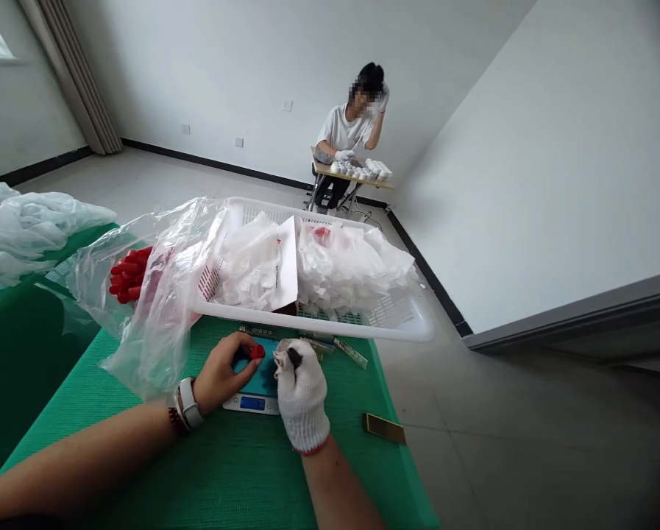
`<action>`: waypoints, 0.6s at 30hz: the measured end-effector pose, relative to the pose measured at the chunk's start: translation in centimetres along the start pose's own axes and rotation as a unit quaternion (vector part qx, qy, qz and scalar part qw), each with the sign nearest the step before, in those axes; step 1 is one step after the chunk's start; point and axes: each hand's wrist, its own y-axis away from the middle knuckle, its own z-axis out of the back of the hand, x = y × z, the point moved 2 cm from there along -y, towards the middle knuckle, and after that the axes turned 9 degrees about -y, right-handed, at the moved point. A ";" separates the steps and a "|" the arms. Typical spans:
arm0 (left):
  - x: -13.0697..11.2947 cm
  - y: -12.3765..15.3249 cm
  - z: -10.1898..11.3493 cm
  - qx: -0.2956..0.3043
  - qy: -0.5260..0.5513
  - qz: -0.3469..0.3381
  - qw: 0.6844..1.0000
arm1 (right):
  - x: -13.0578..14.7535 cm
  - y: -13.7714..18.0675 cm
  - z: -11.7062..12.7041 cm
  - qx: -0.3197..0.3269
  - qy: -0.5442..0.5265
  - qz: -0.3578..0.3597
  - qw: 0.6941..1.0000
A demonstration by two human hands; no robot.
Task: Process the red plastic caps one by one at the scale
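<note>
My left hand point(222, 374), bare with a wristwatch, is shut around a small red plastic cap point(257, 352). My right hand point(302, 394), in a white knit glove with a red cuff, grips a small dark object point(294, 358), partly hidden by the fingers. The two hands nearly meet above a digital scale point(251, 403) with a teal top. A clear plastic bag point(158, 316) lies left of my hands, holding several red caps point(125, 276).
A white plastic crate point(307, 324) of white bagged material stands behind the scale on the green-covered table point(224, 478). Small strips lie along the crate's edge, and a phone point(385, 428) sits at the right. A seated co-worker point(349, 125) works at a far table.
</note>
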 end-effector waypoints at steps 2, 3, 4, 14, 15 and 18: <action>0.2 0.1 -0.2 0.001 -0.001 0.000 1.000 | -0.3 0.1 0.0 -0.001 0.008 0.026 1.000; 0.2 0.1 -0.2 0.001 -0.001 0.001 1.000 | -0.4 0.1 0.1 0.001 0.014 0.032 0.999; 0.2 0.1 -0.3 0.001 -0.001 0.002 1.000 | -0.6 0.1 0.1 0.000 0.022 0.036 0.999; 0.0 0.0 -0.2 0.008 0.020 0.008 1.000 | -1.9 -0.8 0.7 -0.037 0.062 -0.071 0.995; 0.2 0.0 -0.3 0.007 0.019 0.010 1.000 | -2.0 -1.0 0.8 -0.029 0.054 -0.076 0.995; 0.8 0.0 -0.6 0.001 0.019 0.011 1.000 | -2.2 -1.2 1.1 0.001 0.043 -0.059 0.997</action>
